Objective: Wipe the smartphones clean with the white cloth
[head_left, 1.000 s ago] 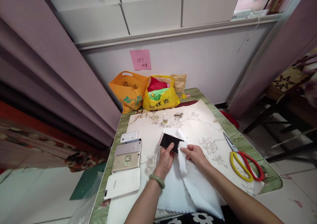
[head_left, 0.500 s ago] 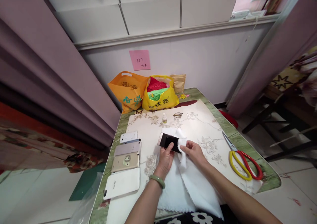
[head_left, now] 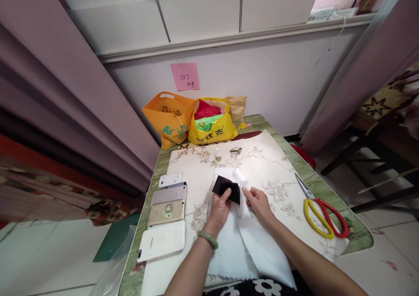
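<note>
My left hand (head_left: 220,209), with a green bangle at its wrist, is closed on a smartphone (head_left: 233,194). The phone's dark screen faces up, and my thumb lies across it. Close to the phone's right end, my right hand (head_left: 259,201) pinches a bunched part of a white cloth (head_left: 234,250). This cloth spreads from behind the phone down toward my lap. Whether the pinched part touches the phone's edge is hard to make out.
Several phones lie face down at the left, including a white one (head_left: 163,242) and a gold one (head_left: 166,213). Red-and-yellow scissors (head_left: 316,206) rest at the right. A small bottle (head_left: 218,155), an orange bag (head_left: 170,121) and a yellow bag (head_left: 212,132) stand farther back.
My right hand and the pinched cloth have shifted slightly right, away from the phone, baring more of its right end. My left hand keeps its hold.
</note>
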Demonstrator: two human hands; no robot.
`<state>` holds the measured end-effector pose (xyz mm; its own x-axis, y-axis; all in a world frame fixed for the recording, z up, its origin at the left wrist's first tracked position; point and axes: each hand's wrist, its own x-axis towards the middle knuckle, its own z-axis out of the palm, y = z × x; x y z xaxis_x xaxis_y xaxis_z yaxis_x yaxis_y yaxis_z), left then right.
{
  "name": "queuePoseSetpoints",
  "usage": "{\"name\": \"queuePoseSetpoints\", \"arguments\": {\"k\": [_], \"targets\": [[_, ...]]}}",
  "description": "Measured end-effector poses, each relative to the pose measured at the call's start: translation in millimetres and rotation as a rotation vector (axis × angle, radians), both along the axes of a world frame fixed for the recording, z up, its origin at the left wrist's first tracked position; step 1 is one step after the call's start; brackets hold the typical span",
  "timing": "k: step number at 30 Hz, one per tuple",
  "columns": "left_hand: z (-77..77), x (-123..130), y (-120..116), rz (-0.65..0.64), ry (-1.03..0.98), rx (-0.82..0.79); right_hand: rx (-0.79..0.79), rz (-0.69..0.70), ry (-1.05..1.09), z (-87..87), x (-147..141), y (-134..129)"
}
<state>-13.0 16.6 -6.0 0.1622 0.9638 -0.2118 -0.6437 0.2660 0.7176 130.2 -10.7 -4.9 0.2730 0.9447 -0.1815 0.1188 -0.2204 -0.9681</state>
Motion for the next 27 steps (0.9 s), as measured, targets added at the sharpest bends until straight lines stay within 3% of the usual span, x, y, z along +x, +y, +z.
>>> {"name": "queuePoseSetpoints", "arguments": {"k": [3, 10, 15, 23, 27], "targets": [[3.2, 0.2, -1.0, 0.02, 0.003, -0.012, -0.009, -0.044, -0.035, 2.5, -1.5, -1.1], [7.6, -0.2, -1.5, -0.01, -0.002, -0.003, 0.016, 0.062, -0.029, 5.5, 1.7, -6.3], [5.8, -1.7, -0.4, -0.009, -0.008, -0.022, -0.045, -0.058, 0.011, 1.9, -0.6, -3.4], [-2.1, -6.8, 4.6, 0.057, -0.056, -0.179, -0.004, -0.235, 0.299, -6.3, 5.5, -3.2], [-3.3, -8.7, 4.5, 0.046, -0.069, -0.143, -0.028, -0.226, 0.232, -6.2, 10.9, -3.5]]}}
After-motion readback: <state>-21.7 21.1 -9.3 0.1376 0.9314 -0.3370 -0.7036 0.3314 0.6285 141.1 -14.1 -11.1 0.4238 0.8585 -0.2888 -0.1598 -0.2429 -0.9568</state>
